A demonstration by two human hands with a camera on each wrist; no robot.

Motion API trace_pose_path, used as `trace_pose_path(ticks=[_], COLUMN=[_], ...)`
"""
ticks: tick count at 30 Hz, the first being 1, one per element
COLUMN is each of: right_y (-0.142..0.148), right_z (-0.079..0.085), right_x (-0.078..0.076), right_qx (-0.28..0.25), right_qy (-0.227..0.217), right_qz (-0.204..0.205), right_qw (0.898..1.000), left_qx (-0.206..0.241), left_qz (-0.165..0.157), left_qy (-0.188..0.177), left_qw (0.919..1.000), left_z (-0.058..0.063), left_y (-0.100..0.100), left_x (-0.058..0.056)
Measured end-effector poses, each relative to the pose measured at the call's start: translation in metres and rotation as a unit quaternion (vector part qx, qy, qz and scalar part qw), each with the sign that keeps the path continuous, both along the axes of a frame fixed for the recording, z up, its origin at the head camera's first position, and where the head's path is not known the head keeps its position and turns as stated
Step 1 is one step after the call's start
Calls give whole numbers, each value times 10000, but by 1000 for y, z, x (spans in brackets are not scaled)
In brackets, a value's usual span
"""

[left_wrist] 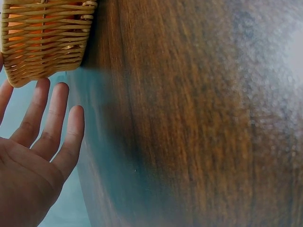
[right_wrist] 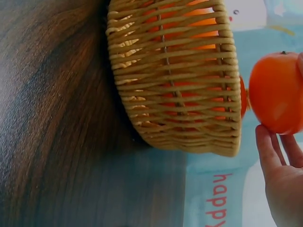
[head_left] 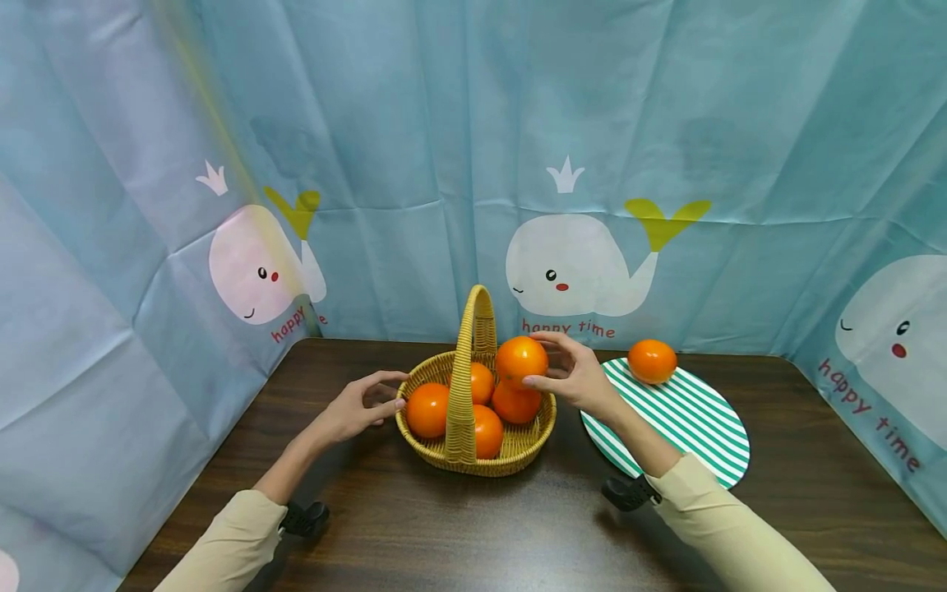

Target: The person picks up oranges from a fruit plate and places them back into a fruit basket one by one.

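Note:
A yellow wicker basket (head_left: 491, 466) with a tall arched handle stands mid-table, with several oranges (head_left: 427, 410) inside. My right hand (head_left: 584, 380) holds another orange (head_left: 521, 361) between thumb and fingers, over the right side of the basket. In the right wrist view this held orange (right_wrist: 277, 92) is just beyond the basket rim, the fingers (right_wrist: 268, 151) against its skin. At the basket's left side is my left hand (head_left: 358, 407), its fingertips right at the rim. The left wrist view shows its fingers (left_wrist: 53, 116) loosely extended beside the woven wall (left_wrist: 45, 47).
A round green-and-white striped mat (head_left: 684, 419) lies on the right of the dark wooden table (head_left: 444, 534). One orange (head_left: 652, 362) sits at its far edge, beyond my right forearm. A light blue curtain (head_left: 414, 148) with whale prints hangs behind the table.

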State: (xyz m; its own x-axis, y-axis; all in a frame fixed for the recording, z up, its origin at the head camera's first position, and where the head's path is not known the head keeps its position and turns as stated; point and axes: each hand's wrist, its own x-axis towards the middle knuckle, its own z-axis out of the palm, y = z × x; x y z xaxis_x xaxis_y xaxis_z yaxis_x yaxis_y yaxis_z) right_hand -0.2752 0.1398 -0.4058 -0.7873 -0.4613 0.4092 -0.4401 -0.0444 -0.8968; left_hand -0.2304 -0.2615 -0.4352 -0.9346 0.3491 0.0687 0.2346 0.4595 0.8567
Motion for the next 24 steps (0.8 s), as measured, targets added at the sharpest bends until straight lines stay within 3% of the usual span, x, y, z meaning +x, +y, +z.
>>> trace_pose_path(ticks=[24], right_y=[-19], right_z=[1], right_x=[2], right_qx=[146], right_qy=[220], right_qz=[513], right_qw=[9983], left_qx=[36], left_qz=[-30], left_qy=[-69], left_qw=[10000], left_z=[2], left_y=[0], left_x=[0])
